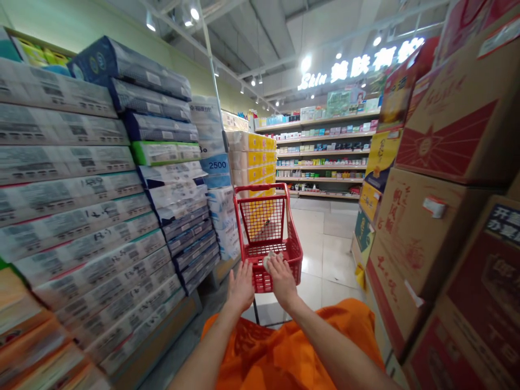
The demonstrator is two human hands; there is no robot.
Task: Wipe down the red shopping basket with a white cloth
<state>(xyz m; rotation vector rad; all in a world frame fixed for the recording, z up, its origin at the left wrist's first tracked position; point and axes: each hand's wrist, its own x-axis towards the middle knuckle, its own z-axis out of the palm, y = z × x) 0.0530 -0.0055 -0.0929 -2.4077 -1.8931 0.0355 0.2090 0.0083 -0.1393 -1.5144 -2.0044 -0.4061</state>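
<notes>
A red plastic shopping cart point(293, 244) with a mesh basket stands upright right in front of me. My left hand point(241, 287) rests at the left of its near rim, fingers stretched out and holding nothing I can see. My right hand point(283, 279) presses a crumpled whitish cloth point(268, 261) against the middle of that rim. The cloth is partly hidden under the fingers. No goods show inside the basket. Orange clothing point(309, 346) lies below my forearms.
Tall stacks of wrapped paper packs point(81, 200) line the left side. Yellow-sided packs point(260, 157) stand behind the cart. Cardboard boxes point(410, 227) are piled on the right. Shelves of small products point(325, 151) cross the back, beyond a pale tiled floor point(337, 246).
</notes>
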